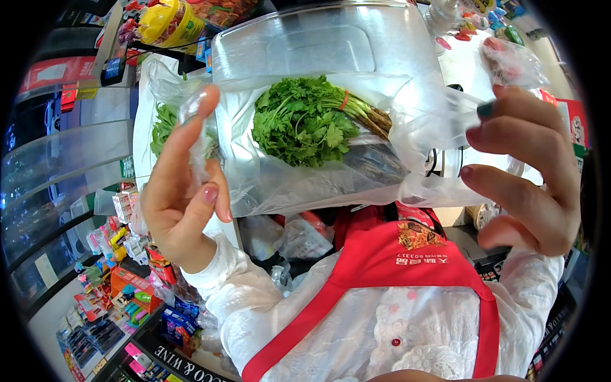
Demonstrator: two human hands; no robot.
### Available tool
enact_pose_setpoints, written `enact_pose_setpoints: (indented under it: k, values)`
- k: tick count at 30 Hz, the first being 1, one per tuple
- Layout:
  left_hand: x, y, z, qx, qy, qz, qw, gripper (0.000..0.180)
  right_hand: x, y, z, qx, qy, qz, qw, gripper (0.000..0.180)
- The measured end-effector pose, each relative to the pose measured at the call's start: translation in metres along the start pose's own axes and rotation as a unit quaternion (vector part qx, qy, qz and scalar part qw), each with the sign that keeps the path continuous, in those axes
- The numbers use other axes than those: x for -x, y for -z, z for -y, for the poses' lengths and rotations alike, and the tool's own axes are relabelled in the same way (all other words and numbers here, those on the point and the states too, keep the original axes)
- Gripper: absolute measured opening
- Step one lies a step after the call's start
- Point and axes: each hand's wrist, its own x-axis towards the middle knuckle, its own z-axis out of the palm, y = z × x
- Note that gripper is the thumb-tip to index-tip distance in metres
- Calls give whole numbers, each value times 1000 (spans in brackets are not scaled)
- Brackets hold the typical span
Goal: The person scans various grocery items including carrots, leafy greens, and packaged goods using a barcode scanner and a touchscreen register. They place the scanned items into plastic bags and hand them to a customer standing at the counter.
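A clear plastic bag (305,181) is stretched between my two hands in front of my chest. Inside it lies a bunch of green leafy herbs (302,121) tied with a red band, stems pointing right. My left hand (184,184) pinches the bag's left edge between thumb and fingers. My right hand (528,172) grips the bag's right edge with its fingertips. A second clump of green leaves (164,124) shows behind my left hand, partly hidden.
A clear plastic lidded box (318,44) sits just beyond the bag. A yellow-lidded jar of sweets (168,22) stands at the top left. Shelves of small colourful packets (121,280) run down the left side. I wear a red apron (394,267) over white sleeves.
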Motion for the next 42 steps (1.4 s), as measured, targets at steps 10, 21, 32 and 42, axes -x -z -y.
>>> enact_pose_setpoints:
  k: [10, 21, 32, 42]
  values:
    - [8, -18, -12, 9, -34, 44, 998, 63, -75, -144, -37, -33, -69, 185, 980, 18]
    - [25, -10, -22, -20, -73, -4, 997, 66, -70, -141, -23, -78, -89, -83, 990, 27]
    - [19, -19, -39, -38, -115, -87, 989, 71, -39, -96, -14, -138, -4, -287, 948, 40]
    - [15, -15, -33, 5, -265, -95, 959, 79, -32, -86, -9, -168, -21, -303, 938, 33]
